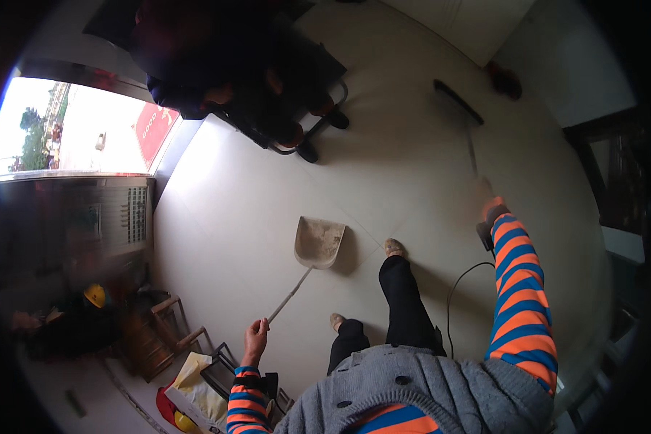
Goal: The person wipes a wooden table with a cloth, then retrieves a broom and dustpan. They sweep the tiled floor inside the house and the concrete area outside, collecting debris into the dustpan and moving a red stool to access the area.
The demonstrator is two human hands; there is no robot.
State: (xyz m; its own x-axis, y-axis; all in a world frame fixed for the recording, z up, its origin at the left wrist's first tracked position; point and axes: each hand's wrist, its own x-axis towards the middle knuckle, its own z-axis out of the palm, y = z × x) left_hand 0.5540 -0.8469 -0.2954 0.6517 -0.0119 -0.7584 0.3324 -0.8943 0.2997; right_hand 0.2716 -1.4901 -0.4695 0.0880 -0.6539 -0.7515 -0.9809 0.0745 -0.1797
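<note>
A: What job is going on?

B: I think it's sweeping. There's a long dark broom with a thin stick (458, 102) and a pale, scoop-shaped dustpan with a long thin handle (320, 242).

A: Where are they?

B: Both are out over the shiny pale floor (231, 217). The dustpan is near the middle, with its wide mouth facing away from the person. I can't tell if it touches the floor or hangs a bit above it. The broom is well apart from it, up toward the far right edge of the floor, near the big white panel (459, 25).

A: What is the left hand doing?

B: The left hand (254, 338) has its fingers curled tight around the end of the dustpan's handle. No gap shows.

A: And the right hand?

B: The right hand (484, 194) is blurry, so I can't see each finger. The broom's stick runs right into it, so it looks wrapped around that.

A: Any dirt?

B: The pan has grey marks inside. I can't tell if they're dirt or stains.

A: What would the next move need?

B: My guess: keep the pan's mouth flat and steady, and pull the broom back toward it in low, gentle strokes.
</note>
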